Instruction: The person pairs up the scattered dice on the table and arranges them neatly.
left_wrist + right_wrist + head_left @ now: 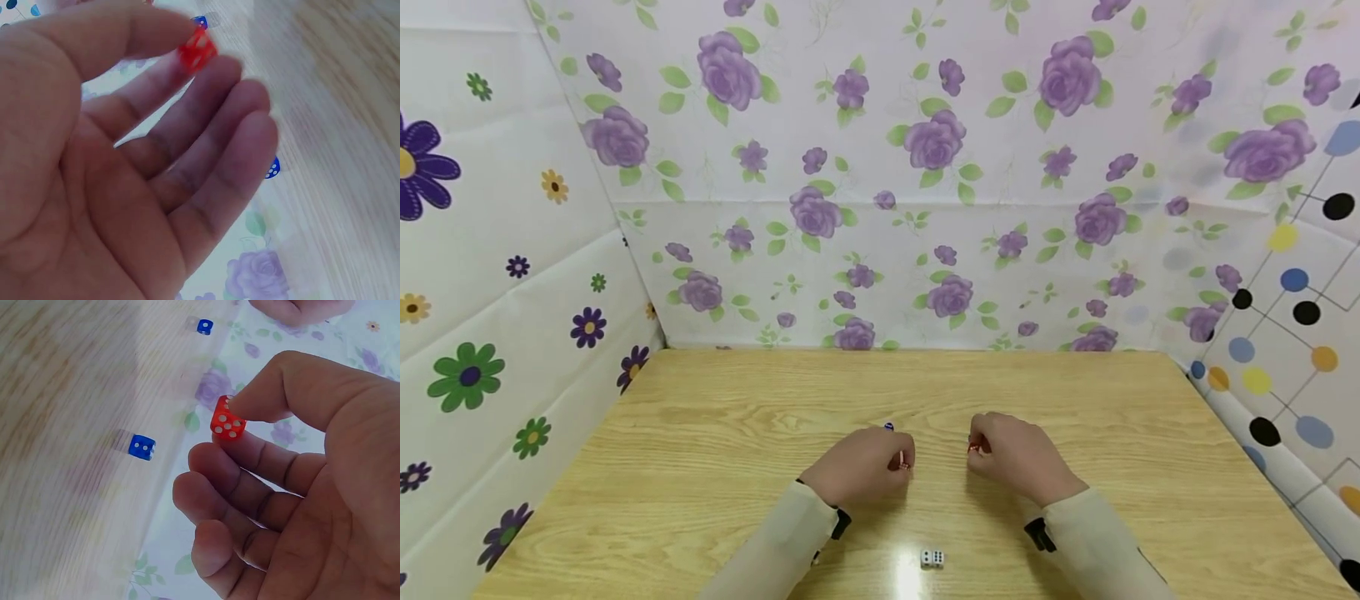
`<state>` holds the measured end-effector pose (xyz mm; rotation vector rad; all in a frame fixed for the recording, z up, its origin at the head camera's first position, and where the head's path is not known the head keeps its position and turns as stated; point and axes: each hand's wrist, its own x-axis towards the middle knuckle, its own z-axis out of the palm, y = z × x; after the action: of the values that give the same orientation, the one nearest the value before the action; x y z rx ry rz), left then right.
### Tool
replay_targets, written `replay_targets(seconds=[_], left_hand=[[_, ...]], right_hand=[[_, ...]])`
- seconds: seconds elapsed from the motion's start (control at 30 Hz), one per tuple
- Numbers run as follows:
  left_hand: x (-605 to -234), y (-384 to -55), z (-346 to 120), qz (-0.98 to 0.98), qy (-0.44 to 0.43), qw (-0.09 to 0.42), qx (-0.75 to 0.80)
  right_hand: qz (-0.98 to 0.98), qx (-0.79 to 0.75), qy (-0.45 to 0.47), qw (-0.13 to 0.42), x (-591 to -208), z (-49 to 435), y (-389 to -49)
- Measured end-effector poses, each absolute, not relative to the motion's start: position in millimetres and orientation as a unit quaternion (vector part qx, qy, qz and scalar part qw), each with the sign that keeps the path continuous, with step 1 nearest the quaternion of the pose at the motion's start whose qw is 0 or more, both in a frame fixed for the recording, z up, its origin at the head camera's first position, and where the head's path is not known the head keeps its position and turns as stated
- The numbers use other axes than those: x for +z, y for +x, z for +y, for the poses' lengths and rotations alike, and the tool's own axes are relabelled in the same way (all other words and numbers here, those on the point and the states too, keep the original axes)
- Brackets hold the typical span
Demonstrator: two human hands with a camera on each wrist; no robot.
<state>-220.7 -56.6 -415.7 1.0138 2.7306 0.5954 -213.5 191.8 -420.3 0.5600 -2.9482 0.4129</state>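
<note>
My left hand (867, 463) pinches a red die (198, 50) with white pips between thumb and index finger, the other fingers lightly curled beside it. A second red die (227, 422) is held by the thumb and index finger of my right hand (1024, 458). Two blue dice lie on the table beyond the hands. One blue die (889, 427) shows just past the left knuckles. The other blue die (142, 447) is near the right fingertips, mostly hidden by that hand in the head view. The hands stand apart, facing each other.
A pair of white dice (932, 559) with black pips sits side by side near the front of the wooden table (737, 392). A flowered cloth (880, 275) hangs behind the table, with patterned cloths on the left and right.
</note>
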Motion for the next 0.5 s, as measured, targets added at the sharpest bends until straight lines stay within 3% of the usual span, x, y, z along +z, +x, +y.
replay_targets(seconds=[0.33,0.5], left_hand=[[-418.6,-225.4,-56.9,0.921,0.317,0.037,0.222],[-418.2,-226.9,-56.3,0.922,0.309,0.044,0.23]], right_hand=[[-0.974,0.14,0.174,0.047,-417.5,189.9,-214.0],[-0.974,0.133,0.181,0.039,-417.4,189.7,-212.7]])
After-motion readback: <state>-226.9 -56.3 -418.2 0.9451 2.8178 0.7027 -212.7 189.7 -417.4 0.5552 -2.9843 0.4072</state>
